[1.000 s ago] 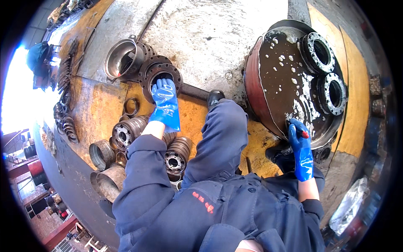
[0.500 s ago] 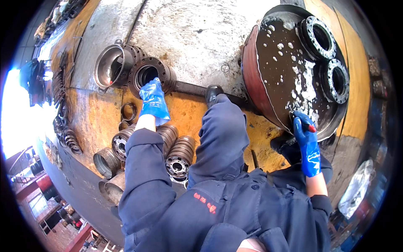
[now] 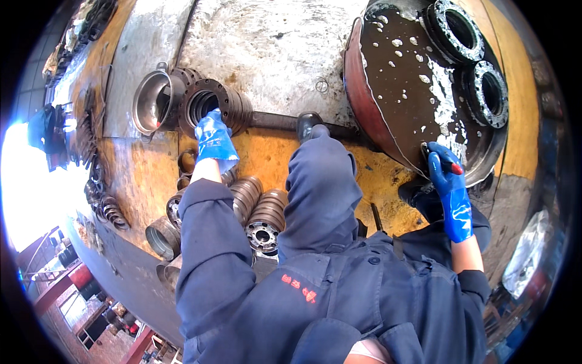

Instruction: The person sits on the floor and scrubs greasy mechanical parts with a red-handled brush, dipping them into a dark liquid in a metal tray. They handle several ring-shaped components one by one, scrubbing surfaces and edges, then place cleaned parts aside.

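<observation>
My left hand [image 3: 214, 137], in a blue rubber glove, is closed on the lower edge of a dark steel flanged ring [image 3: 233, 100] with bolt holes round its face. Its fingertips go into the bore and are partly hidden. On the right, my right hand [image 3: 447, 176], gloved alike, is closed round a tool with a red handle end [image 3: 456, 168]. The tool's working end is hidden, so its kind does not show. This hand is at the near rim of a wide reddish basin [image 3: 371, 91] of dark, foamy liquid.
Two wet flanged rings [image 3: 490, 97] sit at the basin's right side. A metal bowl [image 3: 143, 115] stands left of the dark ring. Stacked ribbed cylinders [image 3: 268, 209] lie beside my left arm. A dark bar [image 3: 276, 121] runs between ring and basin, past my shoe [image 3: 308, 124].
The whole view has shifted slightly. My left hand stays at the ring's lower edge, and my right hand keeps the red-handled tool at the basin's near rim.
</observation>
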Demonstrator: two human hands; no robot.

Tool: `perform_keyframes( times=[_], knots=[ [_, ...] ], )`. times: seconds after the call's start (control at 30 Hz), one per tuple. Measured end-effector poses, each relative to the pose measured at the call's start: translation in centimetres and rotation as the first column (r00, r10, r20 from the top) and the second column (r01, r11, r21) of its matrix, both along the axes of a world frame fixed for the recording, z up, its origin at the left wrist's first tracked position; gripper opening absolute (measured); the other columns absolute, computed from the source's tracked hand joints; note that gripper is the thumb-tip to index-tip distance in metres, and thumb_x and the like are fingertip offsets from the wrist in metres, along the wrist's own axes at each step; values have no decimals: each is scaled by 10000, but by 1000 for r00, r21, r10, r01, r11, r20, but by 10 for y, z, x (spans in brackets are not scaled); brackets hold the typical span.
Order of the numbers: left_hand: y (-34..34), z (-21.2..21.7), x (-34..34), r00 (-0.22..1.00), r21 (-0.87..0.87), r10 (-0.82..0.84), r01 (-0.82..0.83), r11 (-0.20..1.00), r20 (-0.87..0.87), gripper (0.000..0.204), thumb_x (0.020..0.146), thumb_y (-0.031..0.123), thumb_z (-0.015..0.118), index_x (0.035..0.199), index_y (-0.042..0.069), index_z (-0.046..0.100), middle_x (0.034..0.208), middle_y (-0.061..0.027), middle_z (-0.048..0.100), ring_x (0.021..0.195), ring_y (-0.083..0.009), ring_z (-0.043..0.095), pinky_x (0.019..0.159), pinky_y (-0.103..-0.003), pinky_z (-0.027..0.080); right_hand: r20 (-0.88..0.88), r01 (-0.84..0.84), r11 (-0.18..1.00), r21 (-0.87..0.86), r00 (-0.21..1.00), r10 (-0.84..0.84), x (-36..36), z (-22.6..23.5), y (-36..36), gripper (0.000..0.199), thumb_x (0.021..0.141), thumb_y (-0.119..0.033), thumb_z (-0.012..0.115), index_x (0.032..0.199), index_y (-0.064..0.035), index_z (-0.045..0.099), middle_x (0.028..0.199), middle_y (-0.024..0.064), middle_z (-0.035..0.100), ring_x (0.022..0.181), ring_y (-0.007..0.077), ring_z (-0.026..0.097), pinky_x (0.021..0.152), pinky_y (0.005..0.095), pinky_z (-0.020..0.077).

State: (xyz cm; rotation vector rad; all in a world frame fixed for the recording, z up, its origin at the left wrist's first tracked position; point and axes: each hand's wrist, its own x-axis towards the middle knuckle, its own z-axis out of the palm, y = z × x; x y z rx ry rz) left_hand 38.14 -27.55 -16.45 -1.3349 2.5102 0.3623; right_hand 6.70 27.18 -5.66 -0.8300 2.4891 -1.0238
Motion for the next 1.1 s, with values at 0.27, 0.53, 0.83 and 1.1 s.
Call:
perform_keyframes(
  times=[0.27,0.53,0.83,1.1],
  knots=[
    [1,-16,11,997,-139,-43,34,990,-62,662,733,145,919,1355,105,697,1225,-209,753,1164,-404,714,1013,-485,570,-43,-34,999,8,998,34,-4,-8,6,223,1019,-91,684,1215,6,730,1162,150,764,1088,244,736,976,354,569],
    [45,19,20,999,-232,38,-42,972,-21,374,857,139,751,1225,73,736,1144,-227,760,1124,-411,722,969,-482,579,-70,-19,997,-71,997,14,1,-7,6,226,1013,-132,709,1205,-17,742,1135,132,775,1017,236,758,918,345,592],
    [73,72,-10,964,-251,-118,56,966,-237,202,955,156,606,1040,66,766,1032,-220,768,1032,-390,734,894,-477,578,-43,87,996,0,995,-87,4,10,5,198,946,-295,722,973,-105,773,931,132,776,873,315,763,800,392,594],
    [116,210,-133,766,290,32,204,935,-642,286,949,260,729,1126,36,748,951,-56,757,861,-176,695,764,-333,543,9,-38,975,218,999,37,-14,32,14,334,896,-359,601,988,-90,775,1064,194,767,1042,404,720,907,503,570]
  ],
)
